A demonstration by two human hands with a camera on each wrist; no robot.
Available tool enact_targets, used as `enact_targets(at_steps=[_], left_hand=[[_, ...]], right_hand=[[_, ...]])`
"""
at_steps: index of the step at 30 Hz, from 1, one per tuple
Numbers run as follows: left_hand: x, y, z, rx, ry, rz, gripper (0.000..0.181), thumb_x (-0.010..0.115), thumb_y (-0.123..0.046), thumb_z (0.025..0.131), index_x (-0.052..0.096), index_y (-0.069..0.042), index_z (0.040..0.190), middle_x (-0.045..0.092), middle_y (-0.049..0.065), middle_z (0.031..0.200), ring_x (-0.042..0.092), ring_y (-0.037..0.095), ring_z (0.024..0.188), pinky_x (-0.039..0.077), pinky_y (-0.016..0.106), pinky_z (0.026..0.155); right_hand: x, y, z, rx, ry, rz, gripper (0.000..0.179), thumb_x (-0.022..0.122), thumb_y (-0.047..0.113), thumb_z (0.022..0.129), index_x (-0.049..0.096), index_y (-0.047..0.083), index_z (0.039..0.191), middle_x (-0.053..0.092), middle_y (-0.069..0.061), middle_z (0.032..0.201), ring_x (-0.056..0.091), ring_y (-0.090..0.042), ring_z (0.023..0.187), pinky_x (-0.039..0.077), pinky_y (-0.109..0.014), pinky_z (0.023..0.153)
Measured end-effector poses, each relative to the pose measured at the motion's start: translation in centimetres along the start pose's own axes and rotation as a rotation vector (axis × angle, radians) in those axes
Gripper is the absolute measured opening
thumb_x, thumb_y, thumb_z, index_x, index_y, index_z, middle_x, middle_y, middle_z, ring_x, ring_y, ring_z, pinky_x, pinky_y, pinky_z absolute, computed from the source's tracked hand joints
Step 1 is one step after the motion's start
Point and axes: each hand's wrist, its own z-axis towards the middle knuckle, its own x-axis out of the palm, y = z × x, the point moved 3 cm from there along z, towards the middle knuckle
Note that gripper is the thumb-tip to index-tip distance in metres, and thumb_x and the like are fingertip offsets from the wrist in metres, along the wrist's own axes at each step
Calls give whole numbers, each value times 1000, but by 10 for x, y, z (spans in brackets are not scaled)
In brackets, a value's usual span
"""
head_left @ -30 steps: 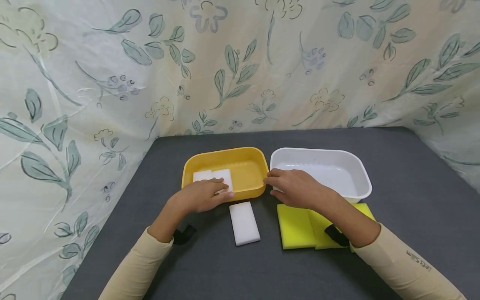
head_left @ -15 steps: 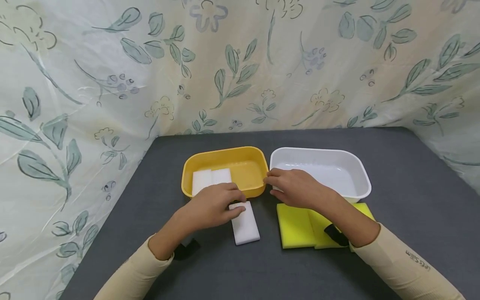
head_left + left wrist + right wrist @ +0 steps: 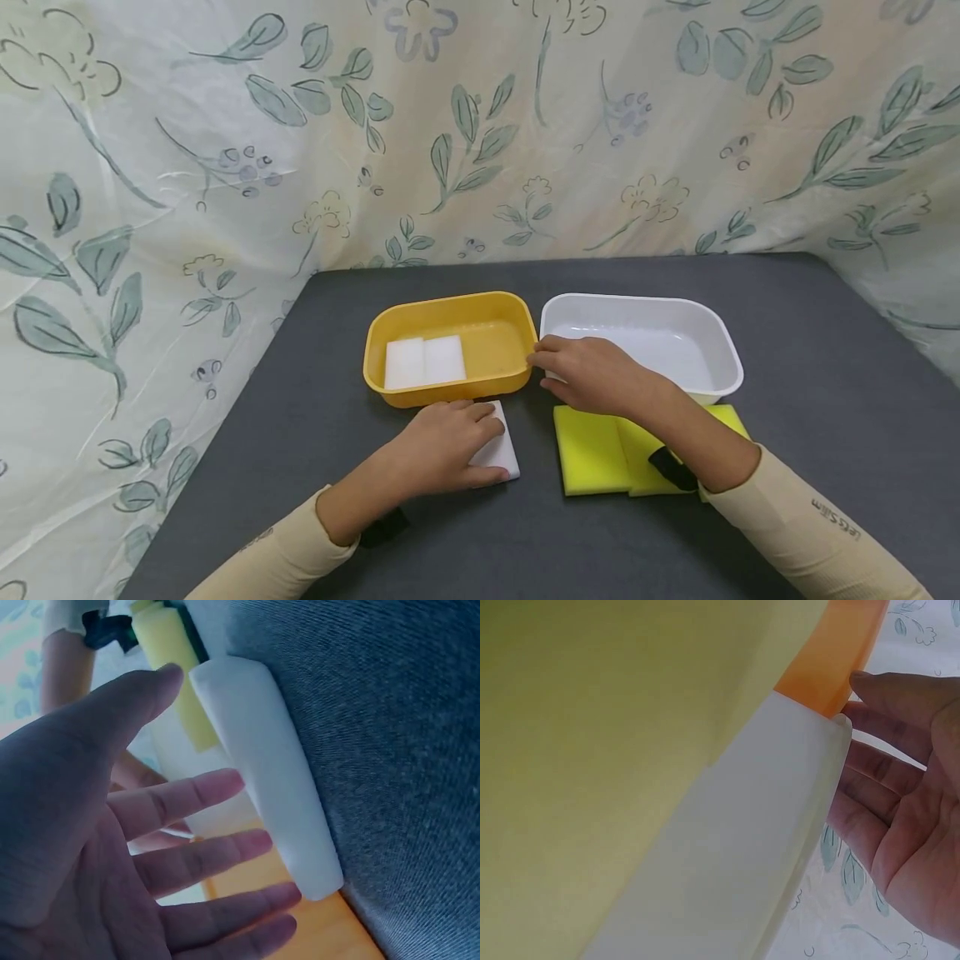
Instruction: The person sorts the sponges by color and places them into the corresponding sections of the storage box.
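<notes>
My left hand is over a white sponge block lying on the dark cloth. The left wrist view shows the fingers spread and nearly straight, the thumb near one end of the white block and the fingertips along its side; I cannot tell whether they touch. Inside the yellow tray two more white blocks lie side by side. My right hand stays where the yellow tray and the white tray meet. Its fingers are relaxed by the rims, and some fingertips show beside the orange-looking tray wall.
Yellow sponge blocks lie in front of the white tray, partly under my right forearm. The dark cloth covers the table. A flower-patterned sheet hangs behind and along the left side.
My left hand has moved from the white blocks in the yellow tray toward me, down over the loose white block. The right hand and both trays have stayed in place.
</notes>
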Motion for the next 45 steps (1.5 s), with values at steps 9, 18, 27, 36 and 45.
enact_targets(at_steps=[9,18,27,36,45], left_hand=[[6,1,3,-46,21,-9,69,74,-71,75,58,-21,120,59,5,120,56,18,91,49,27,69],[8,7,5,-44,38,-78,66,78,-64,75,57,-22,121,58,3,119,54,18,92,50,28,73],[0,11,4,-24,24,-198,57,66,-66,84,57,-25,122,60,-1,126,52,16,99,48,29,82],[-21,4,3,11,-19,-217,59,58,-67,88,55,-24,128,58,-4,129,52,15,106,47,30,92],[-35,6,-1,18,-146,-170,59,63,-66,85,58,-23,126,58,-2,135,51,17,113,47,32,96]], right_hand=[[-1,0,0,-6,-9,6,39,81,14,86,70,4,122,67,-11,119,68,-22,87,59,-34,80],[-1,0,1,6,-1,19,39,81,13,86,70,4,122,66,-12,119,68,-22,87,59,-34,80],[-1,0,1,12,1,21,40,82,14,85,70,4,123,67,-12,119,68,-22,88,59,-34,81],[0,0,0,6,-22,11,40,83,14,84,70,4,121,67,-11,116,68,-21,86,59,-33,80],[1,0,1,-8,-30,20,40,84,13,83,71,5,120,67,-10,115,67,-19,82,59,-31,78]])
